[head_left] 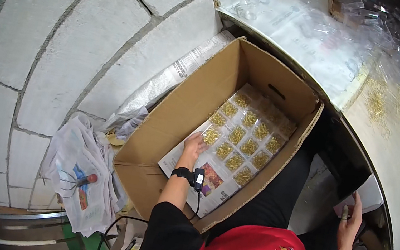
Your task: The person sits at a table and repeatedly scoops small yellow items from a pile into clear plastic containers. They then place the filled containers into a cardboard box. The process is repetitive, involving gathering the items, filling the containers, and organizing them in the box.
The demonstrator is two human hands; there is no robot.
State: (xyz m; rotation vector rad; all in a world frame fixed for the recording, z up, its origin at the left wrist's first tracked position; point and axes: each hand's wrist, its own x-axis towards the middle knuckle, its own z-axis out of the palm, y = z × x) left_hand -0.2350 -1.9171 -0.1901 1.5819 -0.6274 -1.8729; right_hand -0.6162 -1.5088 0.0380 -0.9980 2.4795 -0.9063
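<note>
Inside the open cardboard box [184, 95], small clear bags of gold-coloured metal pieces [237, 135] lie in rows on a sheet of newspaper [209, 193]. My left hand [193, 145] reaches into the box and pinches the edge of a clear bag [210, 136] at the left end of a row. The fingertips are partly hidden there. On the far right, below the table edge, my right hand [350, 224] grips a white, flat-sided carton-like piece [367, 194]. Only part of that piece shows.
A curved-looking worktable [367, 119] at the right bears loose gold pieces [377, 105] and a heap of clear plastic bags [381, 36]. Left of the box, crumpled newspapers [88, 212] hold a hammer-like tool [88, 179]. A pale block wall [64, 47] stands behind. A black cable [109, 229] trails nearby.
</note>
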